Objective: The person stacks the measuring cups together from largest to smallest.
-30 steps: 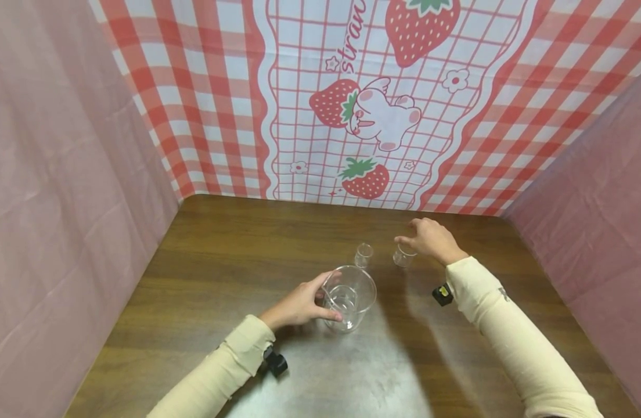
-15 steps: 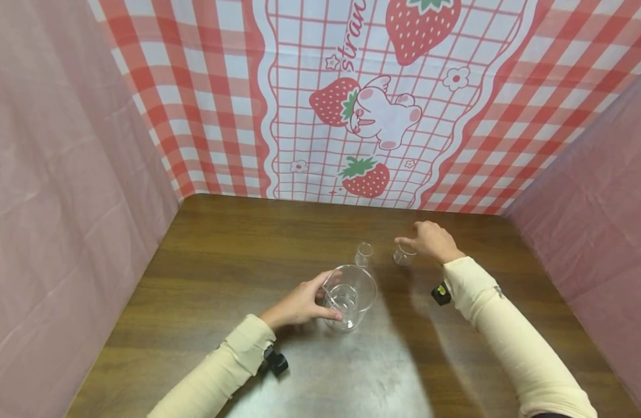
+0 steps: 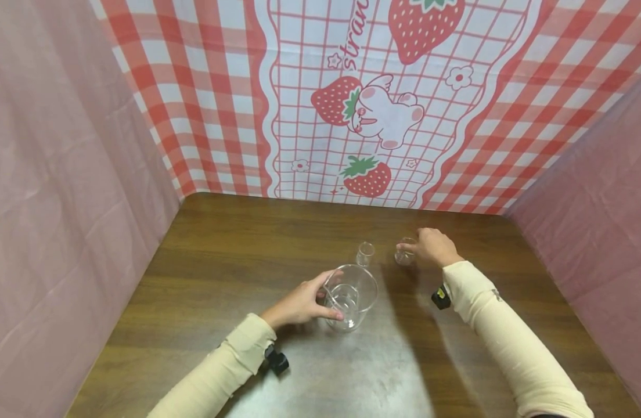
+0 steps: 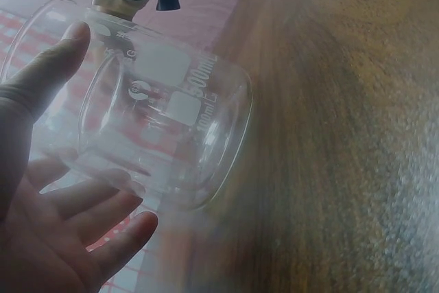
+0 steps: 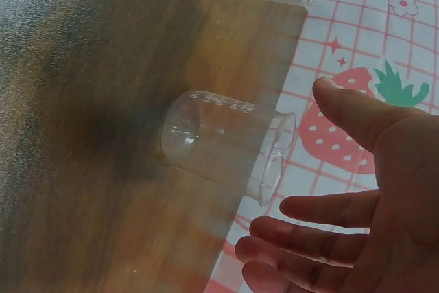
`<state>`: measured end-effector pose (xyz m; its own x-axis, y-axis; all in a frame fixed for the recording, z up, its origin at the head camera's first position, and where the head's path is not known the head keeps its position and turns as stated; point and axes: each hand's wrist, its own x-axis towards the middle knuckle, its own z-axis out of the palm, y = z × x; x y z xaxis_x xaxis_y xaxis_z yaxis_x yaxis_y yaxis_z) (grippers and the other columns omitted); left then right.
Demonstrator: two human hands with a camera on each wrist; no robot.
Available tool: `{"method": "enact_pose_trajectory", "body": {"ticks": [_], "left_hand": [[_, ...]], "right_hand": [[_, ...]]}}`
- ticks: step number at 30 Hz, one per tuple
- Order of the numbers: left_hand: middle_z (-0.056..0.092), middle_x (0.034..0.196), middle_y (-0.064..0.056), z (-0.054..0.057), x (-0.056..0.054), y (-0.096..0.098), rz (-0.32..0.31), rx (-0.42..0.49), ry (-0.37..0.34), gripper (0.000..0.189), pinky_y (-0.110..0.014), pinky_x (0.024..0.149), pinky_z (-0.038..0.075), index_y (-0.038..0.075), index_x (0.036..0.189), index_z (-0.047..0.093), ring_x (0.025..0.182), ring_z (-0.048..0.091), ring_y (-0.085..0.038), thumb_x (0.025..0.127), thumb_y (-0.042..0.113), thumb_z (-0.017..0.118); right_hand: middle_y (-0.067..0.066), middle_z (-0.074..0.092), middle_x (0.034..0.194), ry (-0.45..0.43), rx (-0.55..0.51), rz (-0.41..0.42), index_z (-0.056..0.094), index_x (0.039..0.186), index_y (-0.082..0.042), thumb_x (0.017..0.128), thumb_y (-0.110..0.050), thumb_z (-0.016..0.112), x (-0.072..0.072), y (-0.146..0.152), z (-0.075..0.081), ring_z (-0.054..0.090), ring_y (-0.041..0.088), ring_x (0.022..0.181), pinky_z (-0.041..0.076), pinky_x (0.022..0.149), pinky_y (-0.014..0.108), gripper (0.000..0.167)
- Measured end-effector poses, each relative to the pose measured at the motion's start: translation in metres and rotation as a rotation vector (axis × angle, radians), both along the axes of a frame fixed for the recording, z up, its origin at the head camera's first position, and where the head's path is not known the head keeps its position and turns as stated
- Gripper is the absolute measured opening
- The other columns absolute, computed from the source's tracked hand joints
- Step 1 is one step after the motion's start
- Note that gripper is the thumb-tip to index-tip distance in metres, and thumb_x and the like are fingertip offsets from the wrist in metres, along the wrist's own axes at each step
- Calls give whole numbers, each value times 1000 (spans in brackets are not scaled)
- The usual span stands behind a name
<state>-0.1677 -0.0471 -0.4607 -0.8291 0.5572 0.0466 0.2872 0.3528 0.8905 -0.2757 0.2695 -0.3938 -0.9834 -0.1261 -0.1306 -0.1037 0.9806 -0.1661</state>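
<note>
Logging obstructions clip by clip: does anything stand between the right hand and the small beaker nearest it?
Nothing visible does: no object shows between the right hand and the nearest small beaker. The other small beaker stands off to its left.

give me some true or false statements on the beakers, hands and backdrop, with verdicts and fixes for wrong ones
1. A smaller beaker sits inside the large glass beaker. True.
2. The right hand is around the large glass beaker. False: the left hand is; the right hand is at the right-hand small beaker.
3. The middle small beaker stands upright on the wooden table. True.
4. The cloth behind the table is plain blue. False: the cloth is red and white, printed with strawberries.
</note>
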Motion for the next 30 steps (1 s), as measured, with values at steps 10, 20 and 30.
{"method": "enact_pose_trajectory", "body": {"ticks": [10,20,30], "left_hand": [[50,146,-16,-1,0,0,-3,-8,9,89,-48,102,50,10,148,37,116,62,-38,74,28,84],[49,147,-18,-2,-2,0,-10,2,17,89,-49,103,49,9,148,37,118,61,-38,75,26,84],[48,147,-18,-1,-1,-1,-9,7,5,88,-49,104,48,11,148,37,119,60,-38,76,27,84]], "right_hand": [[33,65,112,-18,-12,-8,62,118,7,87,-52,66,1,1,-9,63,49,101,54,79,58,67],[34,64,112,15,-17,-31,62,118,9,87,-49,67,1,-2,-10,62,50,101,54,80,58,66],[35,65,109,41,-12,-47,66,103,8,86,-44,67,0,-3,-13,63,51,98,54,77,58,55]]}}
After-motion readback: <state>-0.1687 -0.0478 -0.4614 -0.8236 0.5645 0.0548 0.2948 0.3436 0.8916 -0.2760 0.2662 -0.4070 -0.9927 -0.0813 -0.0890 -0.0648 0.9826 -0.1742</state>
